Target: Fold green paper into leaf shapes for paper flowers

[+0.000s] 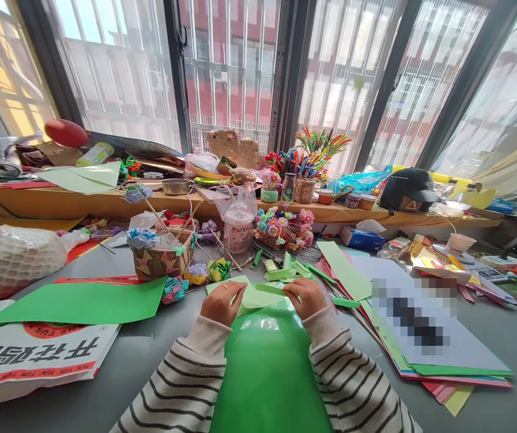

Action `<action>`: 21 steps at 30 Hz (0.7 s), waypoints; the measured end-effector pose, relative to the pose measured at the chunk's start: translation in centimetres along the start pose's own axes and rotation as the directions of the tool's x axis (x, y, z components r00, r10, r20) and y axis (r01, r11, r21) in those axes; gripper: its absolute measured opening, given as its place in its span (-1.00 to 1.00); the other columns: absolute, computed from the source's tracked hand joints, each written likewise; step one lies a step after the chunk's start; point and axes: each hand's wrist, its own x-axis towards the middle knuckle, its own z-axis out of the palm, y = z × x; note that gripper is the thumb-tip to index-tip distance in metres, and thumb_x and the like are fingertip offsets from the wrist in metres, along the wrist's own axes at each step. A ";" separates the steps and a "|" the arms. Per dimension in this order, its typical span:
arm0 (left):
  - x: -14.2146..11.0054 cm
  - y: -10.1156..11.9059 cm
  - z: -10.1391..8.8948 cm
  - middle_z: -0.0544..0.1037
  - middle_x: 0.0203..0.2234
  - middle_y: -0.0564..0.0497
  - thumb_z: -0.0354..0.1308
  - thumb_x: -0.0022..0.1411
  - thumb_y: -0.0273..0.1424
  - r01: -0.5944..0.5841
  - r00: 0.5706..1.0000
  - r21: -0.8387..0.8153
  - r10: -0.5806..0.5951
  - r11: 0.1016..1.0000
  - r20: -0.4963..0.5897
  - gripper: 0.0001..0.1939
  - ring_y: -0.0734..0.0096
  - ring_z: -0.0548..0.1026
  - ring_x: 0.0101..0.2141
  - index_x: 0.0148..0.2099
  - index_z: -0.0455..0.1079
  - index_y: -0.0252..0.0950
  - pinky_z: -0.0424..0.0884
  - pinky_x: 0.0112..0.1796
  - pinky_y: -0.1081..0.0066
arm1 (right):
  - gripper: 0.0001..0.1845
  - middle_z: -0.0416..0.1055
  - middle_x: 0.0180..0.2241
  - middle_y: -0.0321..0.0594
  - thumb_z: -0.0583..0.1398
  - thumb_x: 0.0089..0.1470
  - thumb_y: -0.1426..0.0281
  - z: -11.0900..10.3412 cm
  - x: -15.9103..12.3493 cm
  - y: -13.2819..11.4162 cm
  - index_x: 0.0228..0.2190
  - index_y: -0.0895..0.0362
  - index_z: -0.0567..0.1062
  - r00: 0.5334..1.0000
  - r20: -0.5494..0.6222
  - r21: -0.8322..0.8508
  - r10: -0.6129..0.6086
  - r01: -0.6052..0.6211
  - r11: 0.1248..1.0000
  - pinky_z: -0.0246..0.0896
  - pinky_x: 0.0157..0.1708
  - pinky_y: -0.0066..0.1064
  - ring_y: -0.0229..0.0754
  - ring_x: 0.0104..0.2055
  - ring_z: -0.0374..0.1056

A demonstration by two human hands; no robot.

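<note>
My left hand (221, 302) and my right hand (306, 296) both pinch a light green sheet of paper (253, 296) that lies across the top of a glossy green balloon-like object (267, 367) in front of me. A darker green strip (271, 290) runs between the two hands along the paper's upper edge. The fingers of both hands are curled and pressed on the paper. My sleeves are striped white and dark.
A large green sheet (82, 302) lies left. A stack of coloured paper (421, 337) lies right. Behind the hands are folded green pieces (287, 270), a paper-flower basket (161, 255), a plastic cup (238, 225) and a flower bouquet (283, 228). A cluttered windowsill (59, 201) runs behind.
</note>
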 end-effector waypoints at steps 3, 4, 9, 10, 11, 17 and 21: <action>0.2 0.4 0.0 0.50 -0.47 -0.05 -0.04 0.05 -0.45 -0.071 0.997 -0.065 0.072 0.995 0.013 -0.81 0.43 0.43 -0.42 -0.31 0.37 -0.35 0.36 -0.37 0.47 | -0.87 0.40 -0.55 -0.27 0.10 -0.11 0.42 0.0 0.1 -0.5 -0.55 0.11 0.45 0.999 0.004 0.042 -0.039 0.039 0.998 0.05 -0.44 -0.43 -0.24 -0.46 0.25; 0.2 0.6 0.1 0.50 -0.46 -0.06 -0.04 0.05 -0.44 -0.122 0.990 -0.096 0.127 0.988 0.057 -0.80 0.43 0.43 -0.41 -0.29 0.36 -0.36 0.36 -0.37 0.47 | -0.88 0.40 -0.56 -0.28 0.10 -0.11 0.43 0.0 0.1 -0.8 -0.54 0.10 0.46 0.997 0.019 0.060 -0.068 0.067 0.996 0.05 -0.43 -0.43 -0.25 -0.46 0.25; 0.2 1.2 0.5 0.50 -0.58 -0.03 -0.06 0.05 -0.48 -0.182 0.966 -0.113 0.199 0.977 0.163 -0.81 0.43 0.42 -0.52 -0.42 0.38 -0.37 0.37 -0.47 0.45 | -0.86 0.40 -0.55 -0.28 0.09 -0.10 0.43 0.3 0.0 -1.0 -0.52 0.09 0.46 0.999 0.027 0.030 -0.031 0.030 0.999 0.07 -0.44 -0.43 -0.24 -0.46 0.27; 0.2 1.2 0.5 0.50 -0.57 -0.03 -0.06 0.05 -0.49 -0.180 0.967 -0.103 0.195 0.978 0.164 -0.81 0.42 0.43 -0.52 -0.42 0.38 -0.37 0.38 -0.47 0.44 | -0.85 0.40 -0.55 -0.26 0.08 -0.09 0.43 0.4 0.0 -0.7 -0.52 0.10 0.46 1.000 0.005 0.003 0.018 -0.018 1.000 0.08 -0.46 -0.43 -0.23 -0.47 0.27; 0.1 1.1 0.5 0.50 -0.57 -0.03 -0.06 0.05 -0.49 -0.181 0.968 -0.094 0.194 0.979 0.161 -0.81 0.42 0.43 -0.52 -0.41 0.38 -0.36 0.38 -0.47 0.44 | -0.84 0.40 -0.55 -0.26 0.07 -0.09 0.42 0.5 -0.2 -0.3 -0.52 0.10 0.46 0.999 0.003 -0.008 0.038 -0.038 0.999 0.08 -0.47 -0.44 -0.24 -0.48 0.27; 0.0 0.6 0.5 0.51 -0.57 -0.02 -0.06 0.04 -0.49 -0.181 0.980 -0.009 0.181 0.983 0.088 -0.81 0.42 0.43 -0.54 -0.42 0.38 -0.36 0.38 -0.49 0.43 | -0.81 0.40 -0.52 -0.24 0.04 -0.07 0.43 -0.1 -0.6 1.2 -0.49 0.10 0.46 0.988 -0.080 -0.051 0.135 -0.140 0.989 0.13 -0.47 -0.44 -0.23 -0.48 0.29; 0.1 0.5 0.5 0.50 -0.59 -0.02 -0.06 0.04 -0.50 -0.208 0.975 0.025 0.206 0.978 0.080 -0.82 0.41 0.43 -0.56 -0.43 0.38 -0.36 0.37 -0.51 0.42 | -0.79 0.39 -0.49 -0.18 0.01 -0.04 0.42 -0.8 -0.3 0.3 -0.46 0.15 0.45 0.954 -0.247 -0.047 0.170 -0.187 0.981 0.13 -0.43 -0.42 -0.22 -0.44 0.27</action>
